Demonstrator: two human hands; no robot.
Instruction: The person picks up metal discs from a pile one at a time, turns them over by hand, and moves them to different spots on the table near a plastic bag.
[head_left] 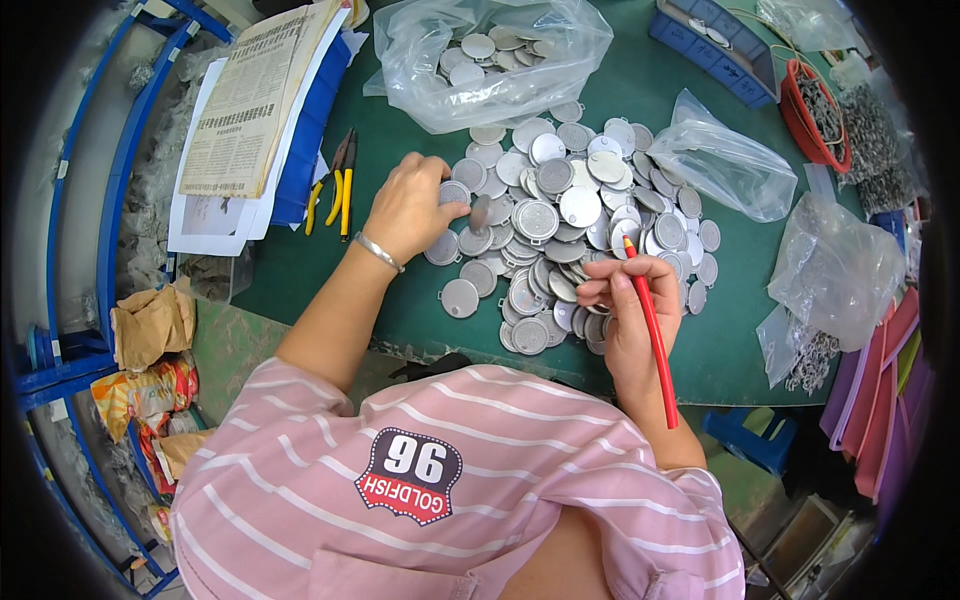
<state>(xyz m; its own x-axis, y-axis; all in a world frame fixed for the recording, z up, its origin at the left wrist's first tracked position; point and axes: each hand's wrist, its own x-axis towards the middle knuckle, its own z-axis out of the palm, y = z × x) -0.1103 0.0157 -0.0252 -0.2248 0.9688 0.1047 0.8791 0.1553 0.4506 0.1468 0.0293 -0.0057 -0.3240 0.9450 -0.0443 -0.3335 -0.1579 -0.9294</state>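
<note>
My left hand (408,205) pinches one metal disc (455,192) at the pile's (575,225) left edge; my right hand (628,300) grips a red pencil (652,330) at the near side. I'd lift singly, tip kept steady.

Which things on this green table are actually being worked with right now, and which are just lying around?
In use:
- left hand, pinching one metal disc
- right hand, holding a red pencil
- pile of grey metal discs

Lying about:
- yellow-handled pliers
- bag of discs
- empty clear bag
- newspaper
- red basket
- blue tray
</note>
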